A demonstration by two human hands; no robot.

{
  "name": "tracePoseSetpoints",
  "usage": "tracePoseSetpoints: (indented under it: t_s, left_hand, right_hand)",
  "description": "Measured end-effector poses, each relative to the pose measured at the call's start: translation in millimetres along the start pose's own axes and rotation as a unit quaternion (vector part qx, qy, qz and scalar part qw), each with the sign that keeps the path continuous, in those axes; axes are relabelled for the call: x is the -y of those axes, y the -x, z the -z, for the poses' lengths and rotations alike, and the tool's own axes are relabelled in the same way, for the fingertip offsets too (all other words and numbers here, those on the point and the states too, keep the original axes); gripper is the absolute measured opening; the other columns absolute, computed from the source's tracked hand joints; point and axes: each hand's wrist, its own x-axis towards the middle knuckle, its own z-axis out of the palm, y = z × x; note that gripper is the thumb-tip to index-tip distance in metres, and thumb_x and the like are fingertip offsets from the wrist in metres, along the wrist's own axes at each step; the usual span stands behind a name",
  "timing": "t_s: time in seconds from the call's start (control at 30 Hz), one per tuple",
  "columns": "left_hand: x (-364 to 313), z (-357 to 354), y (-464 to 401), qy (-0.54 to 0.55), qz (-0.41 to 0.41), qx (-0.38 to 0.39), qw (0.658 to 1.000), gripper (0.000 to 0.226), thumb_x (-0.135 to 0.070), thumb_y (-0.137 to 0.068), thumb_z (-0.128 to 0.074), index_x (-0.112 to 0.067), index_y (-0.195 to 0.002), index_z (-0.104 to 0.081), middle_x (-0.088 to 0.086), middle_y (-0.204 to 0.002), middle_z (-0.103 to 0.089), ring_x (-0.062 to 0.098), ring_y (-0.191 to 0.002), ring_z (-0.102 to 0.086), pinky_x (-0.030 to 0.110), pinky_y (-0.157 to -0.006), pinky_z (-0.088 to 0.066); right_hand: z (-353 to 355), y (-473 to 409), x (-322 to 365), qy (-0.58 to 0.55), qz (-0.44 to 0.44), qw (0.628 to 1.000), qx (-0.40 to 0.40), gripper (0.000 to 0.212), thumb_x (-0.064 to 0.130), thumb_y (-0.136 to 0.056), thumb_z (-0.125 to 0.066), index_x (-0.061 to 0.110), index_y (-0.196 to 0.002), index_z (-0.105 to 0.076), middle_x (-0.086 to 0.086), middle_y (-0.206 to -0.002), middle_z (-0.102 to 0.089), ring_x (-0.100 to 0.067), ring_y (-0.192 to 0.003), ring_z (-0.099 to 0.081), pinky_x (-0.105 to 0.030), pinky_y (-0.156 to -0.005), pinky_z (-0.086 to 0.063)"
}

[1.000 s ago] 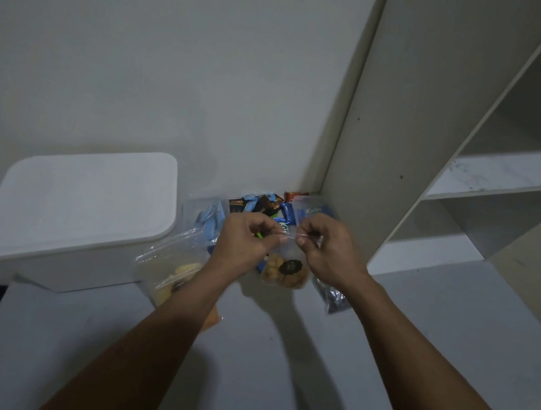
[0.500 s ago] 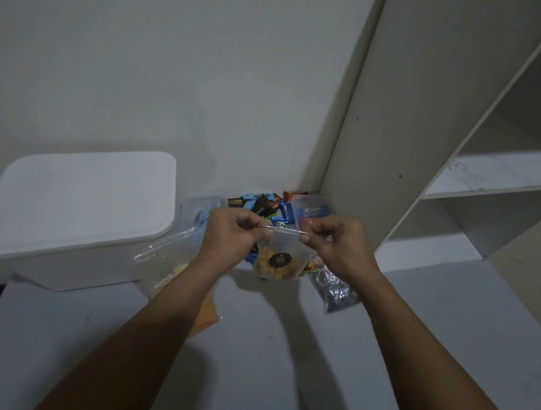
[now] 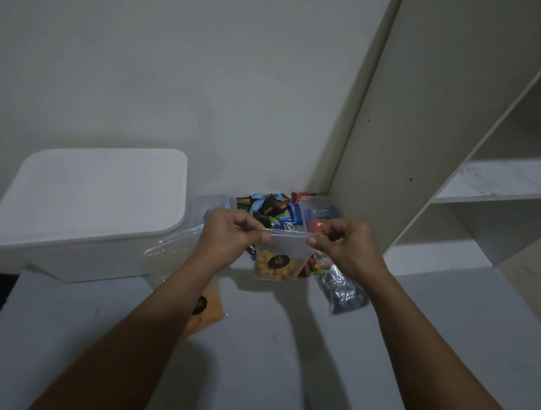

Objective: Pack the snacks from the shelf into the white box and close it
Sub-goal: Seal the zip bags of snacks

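Centre frame: left hand (image 3: 228, 233) and right hand (image 3: 342, 246) each pinch a top corner of a clear zip bag of golden snacks (image 3: 278, 259), held above the snack pile (image 3: 275, 210). White box (image 3: 90, 208), left, lid on. Advice: run the pinching grip along the seal fully, then open the box.

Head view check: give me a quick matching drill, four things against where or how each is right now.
Things:
1. white box
2. clear bag of yellow snacks
3. silver foil packet
4. orange packet

States:
A. lying under the left forearm
B. lid on, at far left
C. pinched at its top edge by the left hand and right hand
D. lying on the surface below the right hand

Pairs: 1-B, 2-C, 3-D, 4-A
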Motion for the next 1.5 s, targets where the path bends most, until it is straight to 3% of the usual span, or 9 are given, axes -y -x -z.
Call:
tracePoseSetpoints:
  t_s: [0.07,0.2,0.47,0.6,0.7,0.9,1.2,1.33,1.5]
  left_hand:
    - [1.5,4.2,3.5,0.005,0.005,-0.004,1.000,0.008,-0.009,-0.071,-0.081,-0.013,-0.073,-0.074,-0.002,-0.071,-0.071,-0.001,-0.061,-0.064,0.008,-0.058,-0.048]
    - [10.1,12.0,10.8,0.034,0.023,-0.034,0.999,0.009,-0.010,-0.070,-0.081,-0.014,-0.073,-0.073,0.003,-0.075,-0.073,0.011,-0.069,-0.068,0.012,-0.060,-0.050]
    - [31.4,33.1,31.9,0.037,0.068,-0.060,0.995,0.007,-0.009,-0.073,-0.079,-0.007,-0.075,-0.073,0.002,-0.069,-0.071,0.000,-0.058,-0.063,0.013,-0.052,-0.047]
    - [49.6,46.7,45.1,0.033,0.109,-0.051,0.992,0.010,-0.007,-0.077,-0.076,-0.011,-0.069,-0.070,0.006,-0.063,-0.069,0.003,-0.045,-0.058,0.021,-0.047,-0.044]
    - [62.9,57.3,55.1,0.042,0.152,-0.031,0.987,0.005,0.000,-0.080,-0.071,0.002,-0.076,-0.068,0.014,-0.066,-0.068,0.009,-0.048,-0.064,0.023,-0.050,-0.050]
    - [75.9,72.8,74.3,0.052,0.184,-0.028,0.981,0.012,0.009,-0.081,-0.065,0.000,-0.073,-0.063,0.005,-0.058,-0.065,0.008,-0.045,-0.063,0.018,-0.043,-0.048]
    - [80.5,80.5,83.8,0.049,0.159,-0.018,0.986,0.016,-0.016,-0.083,-0.071,-0.001,-0.078,-0.073,0.005,-0.062,-0.067,0.009,-0.054,-0.062,0.019,-0.052,-0.049]
    - [74.9,74.1,79.2,0.023,0.167,0.001,0.986,0.007,-0.001,-0.078,-0.070,-0.006,-0.077,-0.076,-0.004,-0.058,-0.067,0.001,-0.049,-0.061,0.014,-0.046,-0.047]
    - [75.7,71.4,77.5,0.016,0.203,0.046,0.978,0.008,-0.002,-0.077,-0.068,-0.003,-0.080,-0.076,0.004,-0.071,-0.070,0.015,-0.062,-0.063,0.023,-0.052,-0.051]
  right_hand:
    - [-3.5,-2.0,-1.3,0.008,0.007,1.000,0.016,0.015,0.017,-0.078,-0.078,0.019,-0.066,-0.068,0.001,-0.065,-0.064,-0.009,-0.059,-0.054,-0.010,-0.052,-0.043]
    - [-14.2,-11.4,-3.2,0.024,0.004,0.999,0.024,0.023,0.024,-0.075,-0.081,0.026,-0.058,-0.066,0.002,-0.061,-0.066,-0.013,-0.058,-0.059,-0.037,-0.063,-0.056]
    - [-44.4,-16.4,2.5,0.010,0.046,0.993,0.113,0.010,0.011,-0.085,-0.071,0.014,-0.076,-0.068,-0.007,-0.079,-0.069,-0.026,-0.080,-0.066,-0.041,-0.071,-0.059]
    - [-62.8,-15.2,2.4,0.020,0.050,0.985,0.166,0.012,0.010,-0.090,-0.063,0.015,-0.079,-0.066,-0.006,-0.079,-0.066,-0.016,-0.072,-0.063,-0.032,-0.063,-0.059]
    - [-78.8,-11.3,2.8,0.018,0.044,0.976,0.212,0.010,0.010,-0.092,-0.060,0.009,-0.085,-0.066,-0.004,-0.077,-0.065,-0.011,-0.068,-0.061,-0.022,-0.057,-0.054]
    - [-108.7,-6.6,6.8,0.001,0.021,0.968,0.252,0.017,0.009,-0.094,-0.057,0.015,-0.079,-0.064,-0.006,-0.079,-0.066,-0.016,-0.073,-0.065,-0.031,-0.065,-0.056]
    - [-115.8,-9.6,14.6,0.000,0.040,0.954,0.298,0.017,0.011,-0.094,-0.057,0.016,-0.081,-0.066,-0.008,-0.083,-0.067,-0.015,-0.076,-0.064,-0.031,-0.067,-0.056]
    - [-117.3,-6.5,16.6,0.007,0.053,0.950,0.308,0.014,0.010,-0.095,-0.056,0.011,-0.087,-0.068,-0.011,-0.087,-0.067,-0.016,-0.078,-0.064,-0.032,-0.068,-0.058]
    - [-116.3,-0.6,12.2,-0.002,0.047,0.952,0.303,0.015,0.009,-0.093,-0.059,0.017,-0.083,-0.068,-0.013,-0.092,-0.068,-0.017,-0.080,-0.065,-0.031,-0.066,-0.060]
